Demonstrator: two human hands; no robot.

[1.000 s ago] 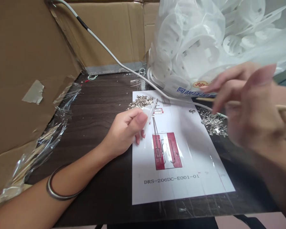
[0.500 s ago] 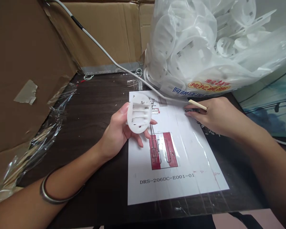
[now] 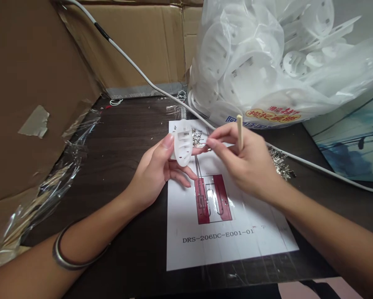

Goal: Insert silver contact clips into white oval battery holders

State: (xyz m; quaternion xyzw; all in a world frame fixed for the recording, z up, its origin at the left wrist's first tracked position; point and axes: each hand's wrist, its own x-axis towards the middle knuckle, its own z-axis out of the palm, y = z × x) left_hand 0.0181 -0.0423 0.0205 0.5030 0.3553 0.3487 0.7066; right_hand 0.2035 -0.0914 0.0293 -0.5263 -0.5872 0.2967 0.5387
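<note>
**Right hand point(image 3: 248, 162) has swung over to the white piece point(image 3: 182, 145)**

Left to right: left hand point(image 3: 153, 172) has one white piece clamped between thumb and fingers above the one printed sheet point(image 3: 184, 211), turned more edge-on than half a second ago. Metal pile point(image 3: 196, 137) number one peeks out behind it. Right hand's fingertips are pinched together just beside the piece; can't tell what's in there or if the hands touch. It's also gripping one wooden stick point(image 3: 240, 135), now upright. One bag point(image 3: 323, 89) behind. Second metal pile point(image 3: 281, 164), far right, is uncovered now.
</note>
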